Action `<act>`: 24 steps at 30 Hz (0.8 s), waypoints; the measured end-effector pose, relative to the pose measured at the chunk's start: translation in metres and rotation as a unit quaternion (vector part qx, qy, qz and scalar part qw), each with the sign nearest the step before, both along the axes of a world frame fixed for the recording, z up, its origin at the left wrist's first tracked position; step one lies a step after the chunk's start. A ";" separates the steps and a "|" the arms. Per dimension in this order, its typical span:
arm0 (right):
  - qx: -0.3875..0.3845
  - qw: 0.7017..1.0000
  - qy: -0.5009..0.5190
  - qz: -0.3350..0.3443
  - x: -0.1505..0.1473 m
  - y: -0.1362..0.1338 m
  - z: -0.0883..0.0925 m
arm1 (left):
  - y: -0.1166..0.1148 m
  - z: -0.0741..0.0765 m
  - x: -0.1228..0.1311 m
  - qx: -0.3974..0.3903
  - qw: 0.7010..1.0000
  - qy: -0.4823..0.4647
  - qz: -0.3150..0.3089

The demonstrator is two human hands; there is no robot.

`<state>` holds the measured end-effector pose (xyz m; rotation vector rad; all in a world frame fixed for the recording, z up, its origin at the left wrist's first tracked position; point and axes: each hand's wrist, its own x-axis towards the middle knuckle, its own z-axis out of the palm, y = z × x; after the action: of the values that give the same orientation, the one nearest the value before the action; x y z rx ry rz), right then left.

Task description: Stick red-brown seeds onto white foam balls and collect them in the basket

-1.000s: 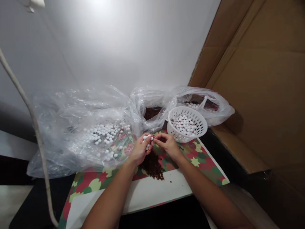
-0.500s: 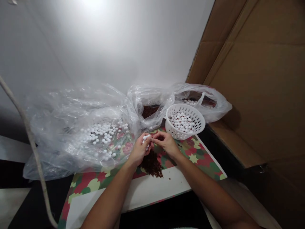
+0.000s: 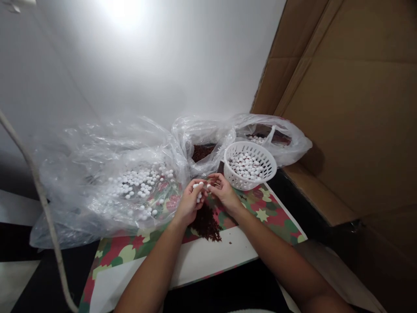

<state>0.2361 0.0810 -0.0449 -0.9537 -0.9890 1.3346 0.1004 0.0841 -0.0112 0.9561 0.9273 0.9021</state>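
Note:
My left hand (image 3: 190, 202) is closed around several small white balls (image 3: 199, 196), which show between its thumb and fingers. Close beside it, my right hand (image 3: 226, 194) pinches a single white ball (image 3: 209, 186) at its fingertips. A pile of reddish-brown bits (image 3: 206, 224) lies beneath the hands on the patterned sheet (image 3: 260, 213). Just behind my right hand stands a white slotted basket (image 3: 267, 174) with many white balls inside. To the left, more white balls (image 3: 140, 178) lie in a large clear plastic bag (image 3: 81, 187).
Behind the hands, an open plastic bag (image 3: 187, 130) holds brown bits (image 3: 202, 152). Another bag (image 3: 301, 145) behind the basket contains white balls and dark material. Cardboard (image 3: 352, 108) rises at the right, and a pale cord (image 3: 45, 200) hangs at the left.
My right hand's fingertips have drawn slightly apart from my left hand, and a white ball now shows at them. The whole view has shifted a little.

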 end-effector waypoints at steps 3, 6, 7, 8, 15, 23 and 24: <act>-0.047 0.998 -0.014 0.047 0.007 0.000 -0.001 | 0.004 0.002 -0.006 -0.018 0.999 -0.027 0.019; 0.018 0.977 -0.195 0.088 0.014 -0.002 -0.004 | 0.008 0.005 -0.013 -0.054 0.997 -0.042 0.020; 0.062 0.958 -0.265 0.092 0.016 -0.002 -0.006 | 0.008 0.006 -0.015 -0.067 0.997 -0.047 0.016; 0.102 0.936 -0.324 0.097 0.016 -0.003 -0.007 | 0.009 0.007 -0.016 -0.077 0.996 -0.053 0.010; 0.197 0.878 -0.414 0.139 0.012 -0.006 -0.012 | 0.011 0.007 -0.022 -0.108 0.989 -0.095 -0.032; 0.215 0.870 -0.422 0.136 0.011 -0.003 -0.019 | 0.009 0.003 -0.020 -0.082 0.993 -0.075 -0.032; 0.213 0.870 -0.423 0.136 0.011 -0.004 -0.020 | 0.009 0.002 -0.019 -0.076 0.994 -0.074 -0.031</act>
<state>0.2468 0.0775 -0.0645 -1.0856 -2.0584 0.8160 0.0810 0.0929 -0.0094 0.7718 0.8227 0.8260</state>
